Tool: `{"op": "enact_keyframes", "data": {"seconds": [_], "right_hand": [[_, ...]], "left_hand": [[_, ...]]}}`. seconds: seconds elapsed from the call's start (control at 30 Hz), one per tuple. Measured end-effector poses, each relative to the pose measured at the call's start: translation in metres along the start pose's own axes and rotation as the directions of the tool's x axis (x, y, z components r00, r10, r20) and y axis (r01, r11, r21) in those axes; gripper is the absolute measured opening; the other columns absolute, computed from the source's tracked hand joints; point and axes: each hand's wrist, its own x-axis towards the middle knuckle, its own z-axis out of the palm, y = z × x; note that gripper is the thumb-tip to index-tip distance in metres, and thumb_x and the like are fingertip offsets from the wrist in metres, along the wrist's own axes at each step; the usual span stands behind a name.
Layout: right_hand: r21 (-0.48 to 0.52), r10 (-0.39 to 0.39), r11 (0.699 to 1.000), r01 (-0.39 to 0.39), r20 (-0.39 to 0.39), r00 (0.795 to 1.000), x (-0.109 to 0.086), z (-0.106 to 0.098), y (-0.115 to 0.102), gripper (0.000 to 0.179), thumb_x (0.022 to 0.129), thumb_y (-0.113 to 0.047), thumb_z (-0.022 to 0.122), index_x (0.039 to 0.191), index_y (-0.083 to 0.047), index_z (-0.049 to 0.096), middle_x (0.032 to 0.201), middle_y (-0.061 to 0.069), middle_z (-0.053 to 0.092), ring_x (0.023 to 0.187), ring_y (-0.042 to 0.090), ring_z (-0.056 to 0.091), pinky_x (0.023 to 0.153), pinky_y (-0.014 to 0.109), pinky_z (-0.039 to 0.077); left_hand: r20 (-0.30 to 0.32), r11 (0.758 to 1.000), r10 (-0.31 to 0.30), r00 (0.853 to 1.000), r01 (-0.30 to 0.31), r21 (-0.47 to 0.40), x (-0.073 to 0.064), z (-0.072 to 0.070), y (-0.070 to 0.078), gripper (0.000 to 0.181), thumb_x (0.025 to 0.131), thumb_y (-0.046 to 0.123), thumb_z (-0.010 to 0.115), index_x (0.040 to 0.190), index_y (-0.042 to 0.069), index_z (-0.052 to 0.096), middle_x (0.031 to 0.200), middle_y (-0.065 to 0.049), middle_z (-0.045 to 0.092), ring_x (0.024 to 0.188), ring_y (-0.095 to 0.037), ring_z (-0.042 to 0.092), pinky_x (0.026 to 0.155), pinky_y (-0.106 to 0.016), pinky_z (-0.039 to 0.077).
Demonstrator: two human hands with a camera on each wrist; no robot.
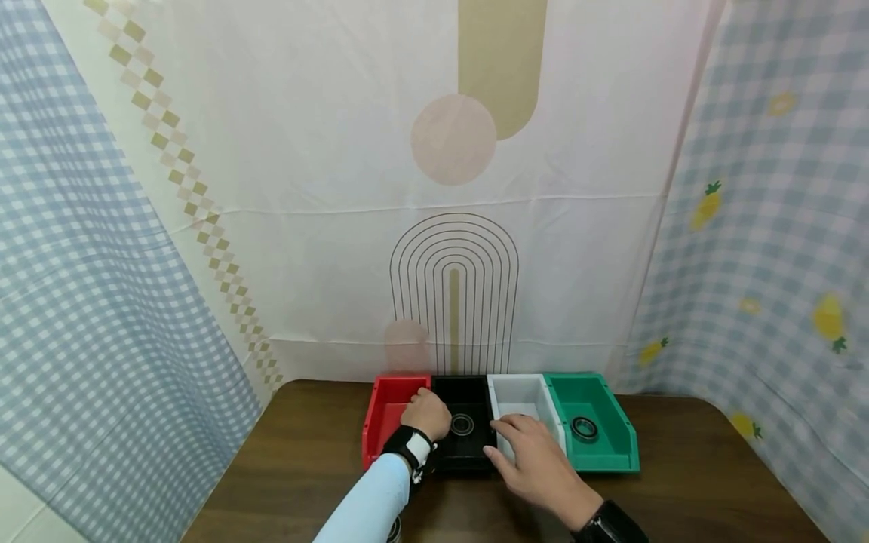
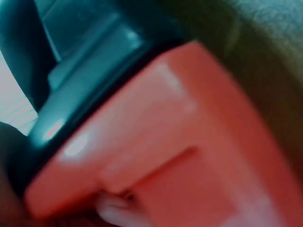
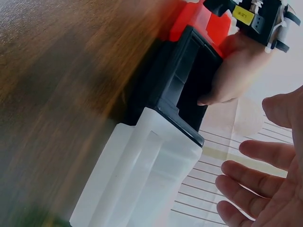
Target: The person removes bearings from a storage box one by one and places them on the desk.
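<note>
My left hand straddles the adjoining walls of the red bin and the black bin. Its thumb reaches down on the black side, and a fingertip shows inside the red bin, so the hand grips the walls between. A ball bearing lies in the black bin. Over the white bin hovers my right hand, fingers spread and relaxed, nothing held. Another bearing rests in the green bin at the right end.
The bins stand side by side on a brown wooden table, close against a patterned cloth at the back. Another round metal piece is partly hidden by the left sleeve. Checked cloths hang at both sides.
</note>
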Motion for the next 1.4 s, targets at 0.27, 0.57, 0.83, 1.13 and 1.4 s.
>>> {"op": "enact_keyframes", "data": {"seconds": [0.27,0.57,0.83,1.13,1.4], "right_hand": [[0.004,0.003,1.0,-0.003,0.0,1.0,-0.001,-0.001,-0.002,0.036,0.098,-0.034,0.077,0.126,-0.011,0.077,0.122,0.004,0.075,0.116,0.025,0.069,0.102,0.05,0.055],[0.013,-0.009,1.0,0.009,-0.009,1.0,-0.004,0.002,-0.002,0.035,0.098,-0.035,0.077,0.122,-0.01,0.078,0.12,0.004,0.076,0.115,0.024,0.069,0.101,0.051,0.056],[0.029,-0.001,1.0,0.0,0.017,1.0,-0.006,0.002,-0.003,0.035,0.098,-0.036,0.076,0.123,-0.01,0.078,0.122,0.005,0.075,0.117,0.025,0.069,0.102,0.052,0.055],[0.024,0.023,0.999,-0.024,0.042,0.999,-0.005,0.003,0.0,0.037,0.099,-0.037,0.075,0.125,-0.012,0.078,0.124,0.003,0.075,0.119,0.024,0.068,0.105,0.05,0.055],[0.018,-0.01,1.0,0.01,-0.007,1.0,-0.003,0.006,0.0,0.034,0.099,-0.035,0.076,0.123,-0.012,0.078,0.122,0.003,0.076,0.117,0.024,0.07,0.103,0.05,0.055]], "left_hand": [[-0.051,0.994,0.08,0.995,-0.084,-0.064,0.028,0.038,-0.03,0.032,0.101,0.02,0.047,0.109,-0.009,0.057,0.095,-0.025,0.063,0.081,-0.043,0.067,0.072,-0.059,0.057],[-0.02,0.99,0.092,0.996,-0.094,-0.106,0.022,0.031,-0.024,0.034,0.102,0.018,0.048,0.114,-0.013,0.053,0.099,-0.027,0.064,0.08,-0.042,0.067,0.071,-0.058,0.056],[-0.018,0.992,0.085,0.996,-0.086,-0.093,0.021,0.034,-0.027,0.039,0.102,0.021,0.046,0.121,-0.013,0.052,0.101,-0.026,0.063,0.076,-0.039,0.066,0.067,-0.054,0.056],[-0.055,0.992,0.09,0.994,-0.094,-0.081,0.022,0.035,-0.029,0.042,0.101,0.021,0.048,0.123,-0.015,0.052,0.1,-0.026,0.063,0.078,-0.04,0.067,0.069,-0.057,0.057],[-0.03,0.992,0.067,0.997,-0.07,-0.102,0.039,0.058,-0.04,0.036,0.104,0.025,0.047,0.115,-0.009,0.052,0.099,-0.024,0.063,0.076,-0.037,0.067,0.066,-0.052,0.056]]}}
